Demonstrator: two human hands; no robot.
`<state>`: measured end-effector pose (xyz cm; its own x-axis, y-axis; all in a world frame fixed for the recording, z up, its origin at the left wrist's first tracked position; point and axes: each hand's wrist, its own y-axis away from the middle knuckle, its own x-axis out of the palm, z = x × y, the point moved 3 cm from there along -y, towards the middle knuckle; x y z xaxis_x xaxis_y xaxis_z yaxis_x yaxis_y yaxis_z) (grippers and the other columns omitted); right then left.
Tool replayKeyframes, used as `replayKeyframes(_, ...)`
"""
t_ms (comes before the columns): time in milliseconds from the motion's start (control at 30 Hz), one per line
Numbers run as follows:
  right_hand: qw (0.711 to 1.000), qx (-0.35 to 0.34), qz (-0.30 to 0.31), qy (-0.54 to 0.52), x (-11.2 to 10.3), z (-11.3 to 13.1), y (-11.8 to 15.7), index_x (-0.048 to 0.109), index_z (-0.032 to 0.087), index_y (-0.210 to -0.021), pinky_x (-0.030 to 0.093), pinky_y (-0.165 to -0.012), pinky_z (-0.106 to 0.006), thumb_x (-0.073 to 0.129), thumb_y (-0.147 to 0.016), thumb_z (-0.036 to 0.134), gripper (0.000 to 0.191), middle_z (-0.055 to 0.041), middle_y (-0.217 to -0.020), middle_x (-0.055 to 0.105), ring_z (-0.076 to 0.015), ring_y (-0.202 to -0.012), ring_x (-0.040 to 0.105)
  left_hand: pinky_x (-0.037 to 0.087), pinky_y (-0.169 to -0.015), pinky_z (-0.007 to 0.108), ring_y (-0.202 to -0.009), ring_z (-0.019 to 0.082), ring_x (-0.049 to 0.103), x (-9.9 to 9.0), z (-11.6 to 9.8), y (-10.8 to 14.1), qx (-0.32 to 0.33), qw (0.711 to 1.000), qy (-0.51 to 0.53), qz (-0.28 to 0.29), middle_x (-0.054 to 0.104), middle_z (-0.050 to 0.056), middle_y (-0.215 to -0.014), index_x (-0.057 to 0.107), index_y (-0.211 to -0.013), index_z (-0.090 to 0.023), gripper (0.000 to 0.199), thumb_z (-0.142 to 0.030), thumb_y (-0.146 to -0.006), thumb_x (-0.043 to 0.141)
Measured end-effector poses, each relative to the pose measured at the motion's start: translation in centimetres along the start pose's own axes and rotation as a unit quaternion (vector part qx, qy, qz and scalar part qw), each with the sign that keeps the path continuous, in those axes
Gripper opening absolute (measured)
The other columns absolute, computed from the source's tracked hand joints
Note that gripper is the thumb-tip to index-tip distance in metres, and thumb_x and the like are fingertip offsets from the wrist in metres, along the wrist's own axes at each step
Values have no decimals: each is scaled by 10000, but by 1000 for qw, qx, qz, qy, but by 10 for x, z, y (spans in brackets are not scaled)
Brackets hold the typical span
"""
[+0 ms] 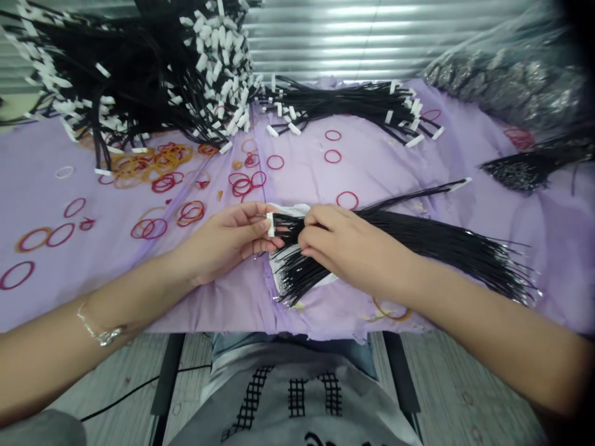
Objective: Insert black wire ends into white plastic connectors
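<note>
My left hand (pixel 239 235) pinches a small white connector housing (pixel 271 225) between thumb and fingers at the middle of the table. Black wires (pixel 289 224) run from the housing toward my right hand (pixel 332 235), whose fingers are closed on them close to the connector. Under both hands lies a thick bundle of loose black wires (pixel 437 241) with bare metal ends, spreading to the right. Its left ends (pixel 292 279) rest on a white sheet (pixel 328 280). One slim strand group with a white tip (pixel 460 184) sticks out above the bundle. My right fingertips are partly hidden.
A tall heap of black cables with white connectors (pixel 218 56) fills the back left. A smaller cable pile (pixel 344 102) lies at the back centre. Rubber bands (pixel 171 158) are scattered over the purple cloth (pixel 209 303). A clear plastic bag (pixel 502 80) stands back right, beside another wire bundle (pixel 525 167).
</note>
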<state>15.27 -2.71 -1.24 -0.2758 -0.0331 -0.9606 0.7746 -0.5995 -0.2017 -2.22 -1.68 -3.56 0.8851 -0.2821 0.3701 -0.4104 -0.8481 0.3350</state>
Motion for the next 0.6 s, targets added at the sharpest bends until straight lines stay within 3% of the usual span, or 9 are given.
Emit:
replayKeyframes(133, 992, 52, -27, -113, -7, -1, -1, 570, 128, -889, 415, -736, -279, 452, -897, 154, 122, -63, -877, 600, -155, -801, 526, 527, -621, 156, -656, 86, 641, 0, 0, 1, -5, 1000, 2, -10, 663, 42, -795, 615, -920, -123, 113, -79, -820, 586)
replayKeyframes(300, 977, 60, -65, -195, -12, 0, -2, 590, 153, -836, 398, -685, -232, 507, -856, 151, 85, -17, -781, 607, -113, -726, 529, 525, -621, 163, -655, 85, 641, 2, -1, 3, -4, 1000, 6, -10, 658, 35, -803, 608, -908, -125, 108, -86, -807, 606)
replayKeyframes(467, 949, 140, -36, -279, -10, -4, -3, 581, 154, -741, 354, -554, -192, 507, -833, 178, 120, 34, -640, 553, -70, -578, 474, 505, -596, 162, -643, 83, 637, 4, -2, 4, 2, 1000, -10, -1, 645, 29, -782, 583, -919, -107, 115, -95, -808, 613)
replayKeyframes(600, 937, 198, -23, -288, -7, -6, -2, 572, 154, -682, 307, -485, -189, 531, -802, 211, 139, 60, -554, 500, -51, -499, 414, 493, -592, 169, -641, 88, 630, 5, -1, 5, 5, 1000, -26, 10, 634, 24, -747, 560, -946, -100, 124, -101, -825, 585)
